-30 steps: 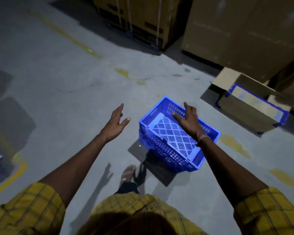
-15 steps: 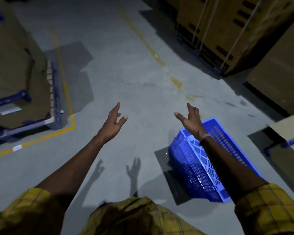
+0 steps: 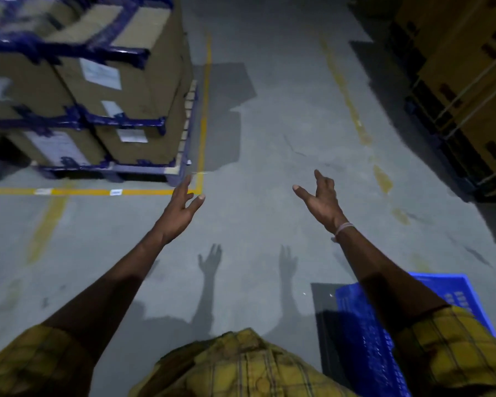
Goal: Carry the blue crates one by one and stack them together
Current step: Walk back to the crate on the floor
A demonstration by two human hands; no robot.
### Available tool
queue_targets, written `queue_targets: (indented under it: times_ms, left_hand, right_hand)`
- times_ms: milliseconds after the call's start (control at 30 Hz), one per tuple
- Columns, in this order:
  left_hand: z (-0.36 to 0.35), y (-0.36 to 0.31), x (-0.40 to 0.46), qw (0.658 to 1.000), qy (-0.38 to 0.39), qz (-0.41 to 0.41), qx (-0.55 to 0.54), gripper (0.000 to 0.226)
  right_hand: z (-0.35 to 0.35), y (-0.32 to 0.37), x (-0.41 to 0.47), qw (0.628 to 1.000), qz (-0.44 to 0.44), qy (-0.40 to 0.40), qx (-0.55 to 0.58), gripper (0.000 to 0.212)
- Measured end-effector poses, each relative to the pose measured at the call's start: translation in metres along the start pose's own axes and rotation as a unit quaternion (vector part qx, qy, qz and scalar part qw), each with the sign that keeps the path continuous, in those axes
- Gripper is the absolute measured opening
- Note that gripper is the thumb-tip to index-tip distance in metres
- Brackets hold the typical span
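Observation:
A blue plastic crate point(image 3: 364, 339) with slotted walls stands on the grey floor at the lower right, partly hidden behind my right forearm and yellow checked sleeve. My left hand point(image 3: 181, 207) is stretched out over bare floor, fingers straight and spread, holding nothing. My right hand point(image 3: 321, 199) is raised ahead of the crate, well apart from it, fingers relaxed and empty. Both hands cast shadows on the concrete below them.
A pallet of stacked cardboard boxes point(image 3: 103, 90) with blue corner strips stands at the upper left behind a yellow floor line point(image 3: 92, 192). Strapped brown boxes point(image 3: 464, 90) on a dark pallet line the right side. An aisle of grey floor runs between them.
The view has swung left and away from the crate, which has slid from the middle to the lower right corner. Both hands stay open and empty. The box pallet on the left has come into view.

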State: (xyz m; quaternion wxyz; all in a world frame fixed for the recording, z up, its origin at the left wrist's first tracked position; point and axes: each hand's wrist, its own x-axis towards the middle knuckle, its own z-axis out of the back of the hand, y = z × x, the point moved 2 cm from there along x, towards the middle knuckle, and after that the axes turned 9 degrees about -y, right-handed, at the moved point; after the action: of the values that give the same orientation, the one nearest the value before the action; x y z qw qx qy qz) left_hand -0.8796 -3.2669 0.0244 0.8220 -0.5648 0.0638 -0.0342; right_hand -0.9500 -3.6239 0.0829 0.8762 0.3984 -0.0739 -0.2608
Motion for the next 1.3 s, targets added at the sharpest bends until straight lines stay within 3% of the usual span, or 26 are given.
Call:
queue_targets:
  times_ms: [300,600,833,967,1067,1300]
  left_hand:
    - [0.183,0.069,0.019,0.989,-0.136,0.045,-0.025,0.071]
    - [0.303,0.139,0.049,0.956,-0.270,0.109,-0.038,0.084]
    - [0.389,0.154,0.059,0.900,-0.405,0.148,-0.063,0.093]
    - [0.437,0.171,0.049,0.855,-0.480,0.169,-0.100,0.095]
    - [0.472,0.195,0.032,0.823,-0.528,0.176,-0.112,0.094]
    - [0.596,0.272,-0.003,0.775,-0.588,0.208,-0.108,0.097]
  right_hand:
    - [-0.186,0.150,0.027,0.988,0.098,0.117,0.009,0.089]
    - [-0.363,0.281,0.093,0.949,0.190,0.253,0.016,0.088]
    - [-0.491,0.403,0.112,0.897,0.253,0.362,0.011,0.099]
    - [-0.567,0.469,0.103,0.859,0.302,0.413,-0.012,0.094]
    - [-0.623,0.514,0.078,0.837,0.313,0.448,-0.025,0.103]
    - [-0.773,0.607,-0.010,0.799,0.359,0.481,-0.037,0.096]
